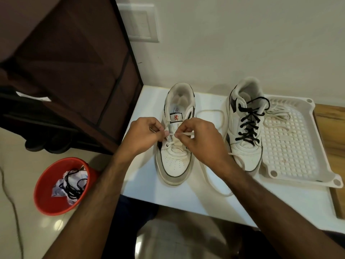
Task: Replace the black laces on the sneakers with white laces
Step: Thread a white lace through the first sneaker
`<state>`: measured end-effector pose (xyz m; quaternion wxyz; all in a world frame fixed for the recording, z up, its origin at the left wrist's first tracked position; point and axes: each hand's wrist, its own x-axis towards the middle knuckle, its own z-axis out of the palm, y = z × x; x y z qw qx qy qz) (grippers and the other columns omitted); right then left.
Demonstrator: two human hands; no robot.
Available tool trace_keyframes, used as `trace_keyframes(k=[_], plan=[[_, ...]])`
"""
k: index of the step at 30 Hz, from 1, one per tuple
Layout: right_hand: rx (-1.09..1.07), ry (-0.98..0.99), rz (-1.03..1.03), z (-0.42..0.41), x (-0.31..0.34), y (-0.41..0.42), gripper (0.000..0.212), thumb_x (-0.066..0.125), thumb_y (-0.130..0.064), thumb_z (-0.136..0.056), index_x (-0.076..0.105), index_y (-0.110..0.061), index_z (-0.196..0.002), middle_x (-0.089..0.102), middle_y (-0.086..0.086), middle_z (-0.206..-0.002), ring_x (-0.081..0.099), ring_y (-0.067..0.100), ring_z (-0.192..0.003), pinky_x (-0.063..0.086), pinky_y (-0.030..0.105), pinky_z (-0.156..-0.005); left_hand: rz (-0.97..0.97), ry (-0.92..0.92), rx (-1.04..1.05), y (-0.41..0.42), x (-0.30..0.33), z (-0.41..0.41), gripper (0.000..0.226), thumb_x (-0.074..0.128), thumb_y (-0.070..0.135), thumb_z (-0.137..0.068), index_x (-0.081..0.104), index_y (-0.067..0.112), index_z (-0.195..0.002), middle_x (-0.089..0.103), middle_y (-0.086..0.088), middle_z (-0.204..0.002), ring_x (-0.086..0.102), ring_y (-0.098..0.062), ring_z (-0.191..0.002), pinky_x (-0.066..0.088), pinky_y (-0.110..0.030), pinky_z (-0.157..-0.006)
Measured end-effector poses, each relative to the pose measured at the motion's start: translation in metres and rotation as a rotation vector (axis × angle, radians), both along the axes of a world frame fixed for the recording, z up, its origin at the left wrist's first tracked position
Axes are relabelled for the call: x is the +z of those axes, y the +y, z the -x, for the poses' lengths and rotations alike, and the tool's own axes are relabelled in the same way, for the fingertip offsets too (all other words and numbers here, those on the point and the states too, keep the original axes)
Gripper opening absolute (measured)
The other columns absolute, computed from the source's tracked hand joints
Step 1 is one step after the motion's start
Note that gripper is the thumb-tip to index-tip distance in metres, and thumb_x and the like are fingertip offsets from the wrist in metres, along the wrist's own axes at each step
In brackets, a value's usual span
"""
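Observation:
Two white sneakers stand on a white table (186,195). The left sneaker (175,161) has a white lace (214,186) threaded through its lowest eyelets, with loose lengths trailing to the right. My left hand (144,135) pinches the lace over the left eyelets. My right hand (199,135) pinches the other end above the tongue. The right sneaker (242,152) still carries its black lace (249,124). Another white lace (276,114) lies in a white tray.
The white perforated tray (295,157) sits at the table's right, over a wooden board (334,128). On the floor at the left a red bucket (56,204) holds a black lace (72,186) and crumpled paper. A dark fabric shelf unit (65,71) stands behind it.

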<state>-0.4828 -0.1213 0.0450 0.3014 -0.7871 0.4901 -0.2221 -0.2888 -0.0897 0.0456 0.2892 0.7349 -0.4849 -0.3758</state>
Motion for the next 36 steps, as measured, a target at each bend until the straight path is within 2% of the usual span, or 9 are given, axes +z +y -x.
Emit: trace_keyframes(k=[4,6,13,18,29,32,36], plan=[[-0.006,0.139,0.098,-0.008,-0.007,0.005,0.007,0.068,-0.035,-0.094,0.07,-0.029,-0.094,0.054,-0.016,-0.091,0.055,0.001,-0.078,0.044,0.029,-0.067,-0.005,0.012,0.002,0.0,0.004,0.001,0.011,0.082,0.014,-0.083,0.072,0.011,-0.081,0.077,0.0,-0.073,0.074,-0.009,-0.072,0.051,-0.024,-0.071],[-0.014,0.153,0.104,-0.011,-0.01,0.006,0.007,0.065,-0.034,-0.095,0.071,-0.03,-0.095,0.055,-0.015,-0.092,0.055,0.002,-0.081,0.047,0.03,-0.067,-0.01,0.03,0.004,0.002,0.006,0.001,0.01,0.081,0.012,-0.085,0.072,0.009,-0.082,0.077,-0.001,-0.073,0.075,-0.01,-0.072,0.05,-0.023,-0.07],[-0.052,0.059,-0.026,-0.018,-0.018,0.006,0.007,0.061,-0.033,-0.094,0.067,-0.031,-0.094,0.06,-0.012,-0.099,0.06,0.005,-0.084,0.049,0.031,-0.07,-0.004,0.046,0.006,0.002,0.007,0.0,0.01,0.079,0.009,-0.085,0.07,0.01,-0.081,0.076,-0.001,-0.071,0.075,-0.011,-0.071,0.05,-0.023,-0.069],[-0.072,-0.057,-0.128,-0.021,-0.021,0.007,0.006,0.062,-0.03,-0.09,0.068,-0.03,-0.091,0.06,-0.013,-0.099,0.064,0.006,-0.086,0.056,0.039,-0.076,0.002,0.053,0.0,0.002,0.006,0.0,0.01,0.079,0.009,-0.085,0.07,0.009,-0.082,0.076,-0.003,-0.072,0.076,-0.013,-0.072,0.05,-0.023,-0.069],[-0.091,-0.11,-0.11,-0.024,-0.025,0.009,0.009,0.061,-0.03,-0.093,0.066,-0.025,-0.097,0.061,-0.012,-0.104,0.062,0.006,-0.091,0.057,0.041,-0.08,0.013,0.037,-0.011,0.002,0.004,-0.001,0.009,0.079,0.01,-0.086,0.071,0.009,-0.082,0.076,-0.003,-0.072,0.075,-0.012,-0.071,0.051,-0.026,-0.073],[-0.077,-0.07,-0.092,-0.023,-0.027,0.009,0.009,0.062,-0.033,-0.095,0.068,-0.027,-0.097,0.056,-0.014,-0.098,0.062,0.005,-0.086,0.055,0.036,-0.074,0.025,0.045,-0.014,0.002,0.003,-0.002,0.009,0.08,0.011,-0.085,0.072,0.009,-0.082,0.076,-0.003,-0.072,0.076,-0.013,-0.072,0.051,-0.027,-0.074],[-0.062,0.033,-0.033,-0.023,-0.029,0.01,0.007,0.067,-0.036,-0.096,0.072,-0.031,-0.097,0.044,-0.013,-0.087,0.058,0.004,-0.079,0.038,0.023,-0.058,0.036,0.009,-0.106,0.004,-0.001,-0.009,0.007,0.081,0.02,-0.086,0.076,0.016,-0.085,0.077,0.003,-0.079,0.074,-0.013,-0.08,0.058,-0.032,-0.084]])
